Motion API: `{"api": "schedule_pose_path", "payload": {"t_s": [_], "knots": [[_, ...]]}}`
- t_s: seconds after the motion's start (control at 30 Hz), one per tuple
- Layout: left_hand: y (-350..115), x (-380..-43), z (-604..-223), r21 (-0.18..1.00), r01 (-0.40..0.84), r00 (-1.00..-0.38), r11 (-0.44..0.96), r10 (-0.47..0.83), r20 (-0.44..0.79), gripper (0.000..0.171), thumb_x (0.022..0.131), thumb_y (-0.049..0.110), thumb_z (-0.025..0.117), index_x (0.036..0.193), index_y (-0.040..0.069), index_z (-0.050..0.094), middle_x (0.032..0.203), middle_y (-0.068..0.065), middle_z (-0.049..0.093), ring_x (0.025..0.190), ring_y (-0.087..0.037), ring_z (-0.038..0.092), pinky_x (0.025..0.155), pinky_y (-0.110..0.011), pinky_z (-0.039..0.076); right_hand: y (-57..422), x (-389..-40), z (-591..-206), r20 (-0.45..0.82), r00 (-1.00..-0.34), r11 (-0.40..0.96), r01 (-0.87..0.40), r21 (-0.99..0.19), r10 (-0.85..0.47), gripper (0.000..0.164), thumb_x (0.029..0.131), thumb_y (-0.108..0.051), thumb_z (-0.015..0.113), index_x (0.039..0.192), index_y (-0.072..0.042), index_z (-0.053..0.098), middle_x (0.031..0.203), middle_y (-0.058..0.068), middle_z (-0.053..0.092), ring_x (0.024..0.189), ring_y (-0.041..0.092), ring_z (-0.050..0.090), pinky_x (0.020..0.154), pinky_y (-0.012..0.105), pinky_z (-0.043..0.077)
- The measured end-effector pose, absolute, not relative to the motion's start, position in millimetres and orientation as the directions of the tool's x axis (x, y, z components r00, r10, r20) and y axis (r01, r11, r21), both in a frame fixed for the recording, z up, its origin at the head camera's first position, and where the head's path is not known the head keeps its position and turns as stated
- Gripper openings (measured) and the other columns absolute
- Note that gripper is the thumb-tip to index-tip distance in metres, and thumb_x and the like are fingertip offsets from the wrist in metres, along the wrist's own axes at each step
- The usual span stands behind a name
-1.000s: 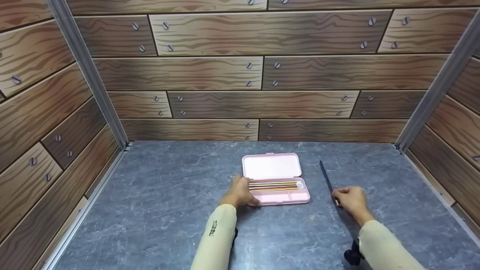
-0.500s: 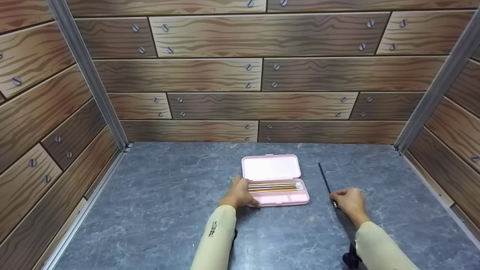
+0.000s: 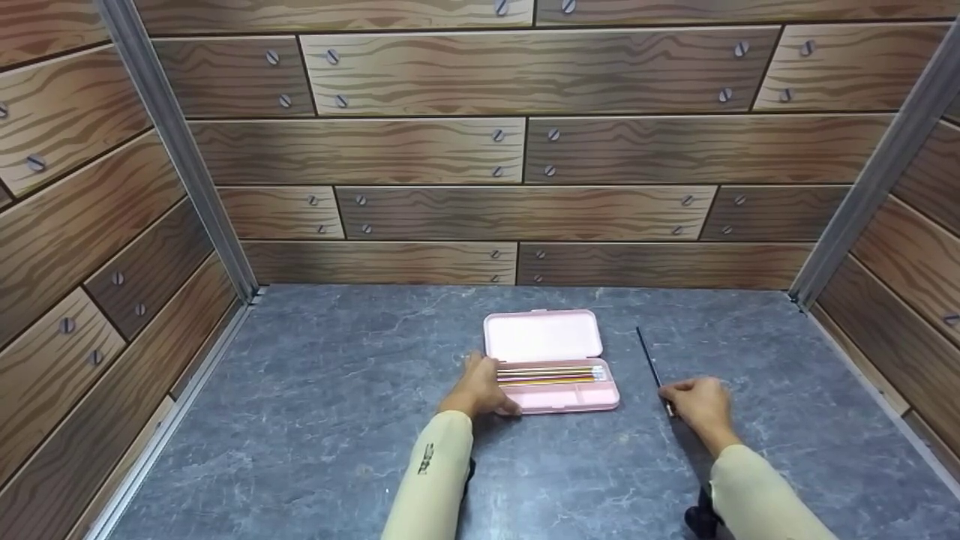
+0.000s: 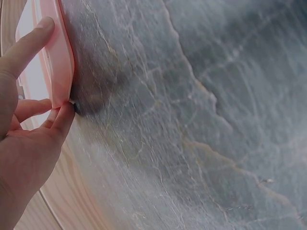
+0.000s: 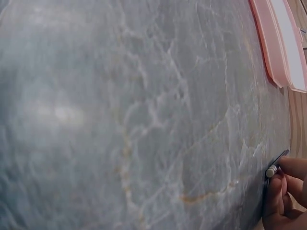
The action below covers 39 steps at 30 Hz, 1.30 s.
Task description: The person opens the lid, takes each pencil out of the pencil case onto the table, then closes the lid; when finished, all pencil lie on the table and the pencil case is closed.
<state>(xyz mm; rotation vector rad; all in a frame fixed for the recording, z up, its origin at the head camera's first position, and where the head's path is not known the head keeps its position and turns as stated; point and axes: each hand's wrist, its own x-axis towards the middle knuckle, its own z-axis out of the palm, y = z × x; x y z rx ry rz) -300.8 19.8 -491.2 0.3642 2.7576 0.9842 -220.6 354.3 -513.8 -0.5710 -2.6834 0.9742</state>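
A pink pencil case (image 3: 559, 396) lies with its lid (image 3: 544, 337) folded back on the grey marbled table. Several striped pencils (image 3: 546, 376) with white ends lie side by side in its rear compartment. My left hand (image 3: 480, 385) holds the case's left end; in the left wrist view the thumb lies on the case's wall (image 4: 61, 57) and the other fingers bend around its end. To the right of the case, my right hand (image 3: 703, 405) pinches a dark pencil (image 3: 648, 354) near its eraser end (image 5: 272, 171). The pencil's far end points toward the back wall.
Wood-patterned panels (image 3: 427, 150) stand behind and at both sides of the table (image 3: 337, 390). Grey metal strips (image 3: 180, 150) run along the corners. The front compartment of the case has a small divider (image 3: 579, 393).
My right hand and the dark pencil have shifted very slightly to the left. My left hand and the pencil case stay where they were.
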Motion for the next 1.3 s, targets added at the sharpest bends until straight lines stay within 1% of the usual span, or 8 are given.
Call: {"api": "schedule_pose_path", "payload": {"t_s": [0.1,0.23,0.33,0.67,0.9,1.1,1.2,1.3], "knots": [[19,-302,-492,0.643,0.17,-0.951,0.746,0.296,-0.092,0.076,0.058,0.018,0.099,0.122,-0.007,0.065,0.123,-0.019,0.054,0.119,-0.031,0.05,0.109,-0.045,0.045,353,-222,-513,0.067,-0.891,0.68,0.292,-0.673,0.449,0.028,0.085,-0.022,0.077,0.093,0.005,0.078,0.081,0.015,0.077,0.071,0.023,0.069,0.063,0.033,0.052],[19,-302,-492,0.638,0.179,-0.948,0.749,0.304,-0.091,0.075,0.059,0.018,0.098,0.12,-0.008,0.065,0.122,-0.018,0.054,0.116,-0.03,0.05,0.109,-0.044,0.044,353,-223,-512,0.038,-0.885,0.625,0.298,-0.721,0.465,0.031,0.087,-0.023,0.075,0.094,0.007,0.077,0.076,0.011,0.076,0.061,0.01,0.06,0.056,0.026,0.046],[18,-302,-493,0.636,0.188,-0.946,0.749,0.312,-0.088,0.073,0.059,0.017,0.098,0.119,-0.008,0.066,0.12,-0.017,0.054,0.115,-0.029,0.049,0.109,-0.044,0.044,352,-224,-511,0.045,-0.879,0.611,0.291,-0.736,0.474,0.033,0.088,-0.023,0.074,0.096,0.008,0.076,0.077,0.012,0.076,0.061,0.007,0.057,0.057,0.025,0.045],[17,-301,-493,0.643,0.219,-0.941,0.734,0.334,-0.061,0.073,0.06,0.017,0.098,0.119,-0.009,0.065,0.119,-0.018,0.054,0.118,-0.032,0.047,0.11,-0.045,0.043,343,-231,-504,0.081,-0.88,0.569,0.231,-0.789,0.468,0.04,0.091,-0.024,0.073,0.113,0.01,0.071,0.1,0.022,0.075,0.066,0.002,0.059,0.059,0.019,0.047],[17,-300,-493,0.642,0.214,-0.943,0.736,0.328,-0.062,0.074,0.06,0.018,0.097,0.122,-0.008,0.066,0.119,-0.017,0.054,0.118,-0.031,0.048,0.109,-0.043,0.044,327,-242,-501,0.07,-0.901,0.533,0.189,-0.825,0.427,0.044,0.093,-0.017,0.072,0.123,0.014,0.064,0.106,0.026,0.073,0.071,0.009,0.069,0.058,0.016,0.05],[17,-302,-492,0.644,0.204,-0.943,0.738,0.324,-0.072,0.072,0.059,0.019,0.098,0.119,-0.006,0.068,0.116,-0.014,0.053,0.113,-0.027,0.049,0.108,-0.041,0.045,314,-251,-500,0.129,-0.936,0.579,0.091,-0.81,0.327,0.036,0.092,-0.013,0.072,0.118,0.011,0.068,0.107,0.026,0.073,0.073,0.004,0.066,0.062,0.014,0.049],[17,-302,-493,0.643,0.199,-0.945,0.739,0.32,-0.075,0.075,0.059,0.02,0.099,0.123,-0.003,0.067,0.118,-0.014,0.053,0.113,-0.026,0.048,0.108,-0.041,0.045,305,-255,-500,0.179,-0.946,0.627,0.031,-0.779,0.27,0.03,0.091,-0.012,0.073,0.113,0.008,0.072,0.107,0.023,0.074,0.084,0.014,0.07,0.071,0.019,0.052],[16,-301,-493,0.644,0.199,-0.946,0.739,0.317,-0.072,0.076,0.059,0.02,0.099,0.124,-0.003,0.067,0.12,-0.014,0.053,0.112,-0.026,0.048,0.109,-0.041,0.044,295,-258,-499,0.219,-0.954,0.665,-0.028,-0.746,0.206,0.027,0.09,-0.011,0.074,0.111,0.006,0.074,0.108,0.022,0.075,0.099,0.028,0.071,0.083,0.03,0.056]]}}
